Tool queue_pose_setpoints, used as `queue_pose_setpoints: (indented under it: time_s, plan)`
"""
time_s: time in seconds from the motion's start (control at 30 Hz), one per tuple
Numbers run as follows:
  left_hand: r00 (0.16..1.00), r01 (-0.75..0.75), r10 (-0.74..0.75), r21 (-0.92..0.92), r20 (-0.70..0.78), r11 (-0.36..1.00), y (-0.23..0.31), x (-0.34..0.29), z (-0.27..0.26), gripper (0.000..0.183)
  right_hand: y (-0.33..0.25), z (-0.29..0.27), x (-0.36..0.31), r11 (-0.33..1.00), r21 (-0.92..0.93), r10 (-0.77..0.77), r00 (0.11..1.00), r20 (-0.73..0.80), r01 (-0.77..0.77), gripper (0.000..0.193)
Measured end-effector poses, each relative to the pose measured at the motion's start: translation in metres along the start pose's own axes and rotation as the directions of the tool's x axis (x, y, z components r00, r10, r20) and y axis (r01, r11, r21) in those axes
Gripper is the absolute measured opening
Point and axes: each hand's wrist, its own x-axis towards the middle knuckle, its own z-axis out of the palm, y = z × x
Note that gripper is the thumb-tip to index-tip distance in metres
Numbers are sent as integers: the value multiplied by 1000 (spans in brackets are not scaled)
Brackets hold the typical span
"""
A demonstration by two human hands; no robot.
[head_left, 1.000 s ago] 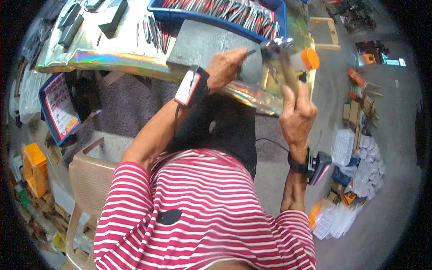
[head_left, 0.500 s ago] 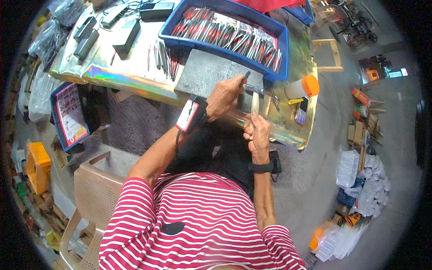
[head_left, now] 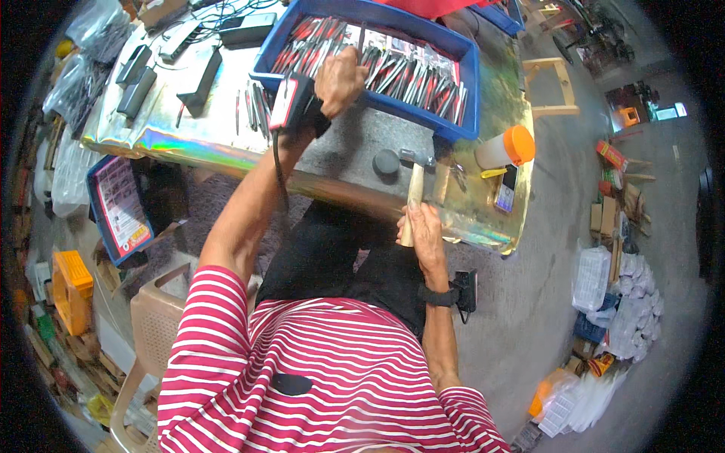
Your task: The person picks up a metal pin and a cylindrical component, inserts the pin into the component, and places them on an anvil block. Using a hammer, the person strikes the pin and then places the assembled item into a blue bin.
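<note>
Grasping a hammer [head_left: 416, 181] near the butt of its pale wooden handle with the right hand [head_left: 421, 226], fingers wrapped firmly round. Pointing the metal head away from the body, at the right end of a grey slab [head_left: 347, 151] (touching it or just above, impossible to say). On the slab, just left of the hammer's head, a round black disc [head_left: 386, 161].

Reaching with the left hand [head_left: 340, 84] over the near edge of a blue tray [head_left: 470, 90], fingers bent, toward packed rows of slender black, red and silver pieces [head_left: 434, 90]. Cannot tell about any grip there: beside the fingertips, a thin dark rod [head_left: 361, 36], either pinched or merely behind.

Left of the slab, on the shiny foil-covered table [head_left: 483, 223], more loose pieces [head_left: 258, 109], side by side; farther left, several dark boxes [head_left: 198, 90]. Near the table's right edge, a translucent bottle [head_left: 495, 153] with an orange cap, then a small yellow object [head_left: 493, 173] and a phone-like device [head_left: 506, 189], close together. Wearing dark bands [head_left: 439, 295] on both wrists, with a white-and-red unit [head_left: 284, 104] on the left one. Dressed in a red-and-white striped shirt [head_left: 340, 355].
</note>
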Motion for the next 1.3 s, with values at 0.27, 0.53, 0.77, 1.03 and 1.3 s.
queue_pose_setpoints:
  time_s: [0.27, 0.53, 0.77, 1.03, 1.3]
  plan:
    - [973, -176, 154, 123, 171, 977, -29, 19, 35, 18, 0, -43, 11, 985, -157, -110, 960, -257, 71, 27]
    - [950, -214, 156, 198, 272, 957, -47, 24, 47, 31, 61, -97, 58, 956, -291, -188, 846, -499, 40, 11]
    - [997, -12, 45, -463, 60, 886, -32, 5, 10, 25, 49, -92, 69, 812, -583, -404, 750, -524, 31, 9]
    - [945, 150, -286, -570, -158, 808, -52, -73, -70, 16, 50, -92, 78, 666, -739, -525, 768, -366, 103, 12]
    - [812, 398, -539, -465, -222, 791, -107, -122, -114, 15, 67, -108, 84, 449, -894, -564, 777, -281, 3, 12]
